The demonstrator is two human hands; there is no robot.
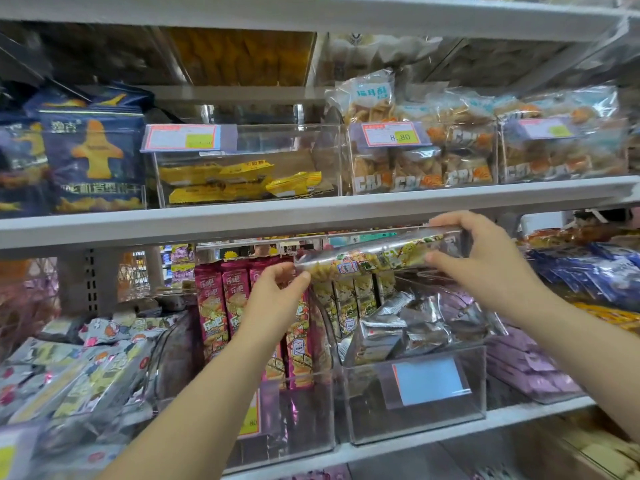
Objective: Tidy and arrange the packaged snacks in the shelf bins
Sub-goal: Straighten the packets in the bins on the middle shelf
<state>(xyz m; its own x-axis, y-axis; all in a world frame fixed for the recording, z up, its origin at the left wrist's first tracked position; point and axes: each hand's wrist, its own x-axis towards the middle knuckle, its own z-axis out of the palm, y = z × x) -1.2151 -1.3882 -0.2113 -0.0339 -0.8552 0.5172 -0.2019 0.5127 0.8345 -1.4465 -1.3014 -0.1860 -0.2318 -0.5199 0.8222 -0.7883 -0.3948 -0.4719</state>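
Head view, nearest first: two clear acrylic bins [415, 427] stand at the front edge of the lower shelf. The right one holds loose silver packets [408, 327]. The left one holds upright pink packs [221, 306].

Above them, a long foil snack pack [377, 258] is held level in the air, just under the lip of the upper shelf [311, 209] and touching neither bin. The left hand [277, 296] pinches its left end between thumb and fingers [301, 277]. The right hand [485, 261] grasps its right end, fingers over the top and thumb beneath.

Just behind and below stand matching yellow-green packs [349, 299], next to the pink ones; I cannot tell which bin they sit in.

The pack looks light, with slick, crinkly foil over what are probably brittle contents. A grip at both ends suits it, since squeezing the middle could crush it. Judging by the row, it likely belongs upright among the yellow-green packs.

Farther off, the upper shelf carries more bins of yellow and orange snack bags.
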